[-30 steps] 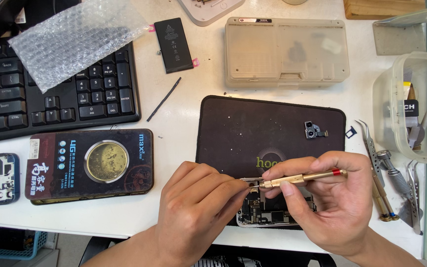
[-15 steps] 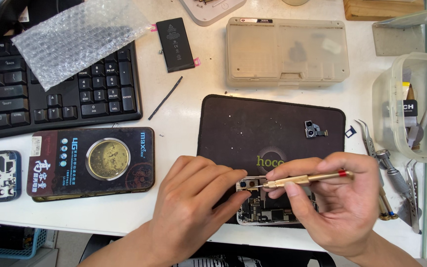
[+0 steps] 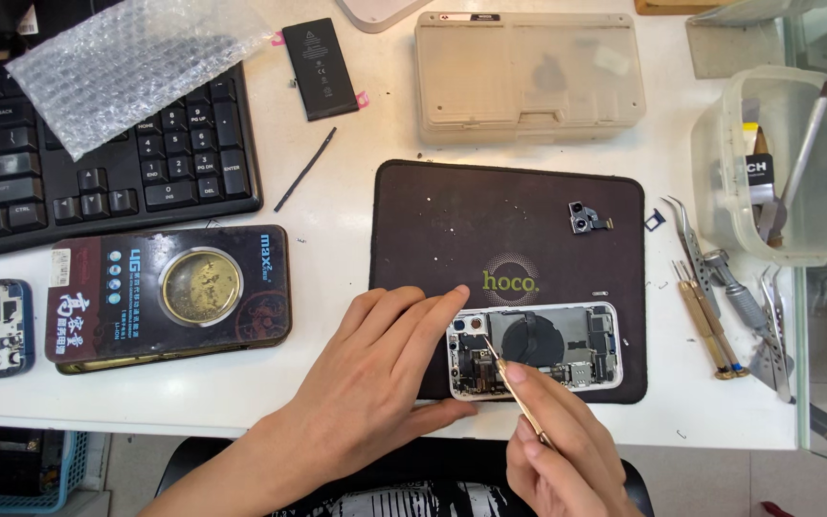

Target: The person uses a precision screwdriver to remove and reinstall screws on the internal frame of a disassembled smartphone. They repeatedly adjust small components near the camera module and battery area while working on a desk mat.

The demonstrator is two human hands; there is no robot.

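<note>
While steadied: phone (image 3: 567, 347) nr mat edge (image 3: 528, 400)

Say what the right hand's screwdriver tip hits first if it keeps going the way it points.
The right hand aims the screwdriver up and left. Its tip is already at the opened phone, near the camera corner; further along lie the left hand's fingertips. Depth is unclear.

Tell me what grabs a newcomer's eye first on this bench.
The opened phone on the dark mat at the near edge draws the eye: the left hand steadies its end while the right hand points a thin screwdriver into it. Far left, bubble wrap lies over a black keyboard.
</note>
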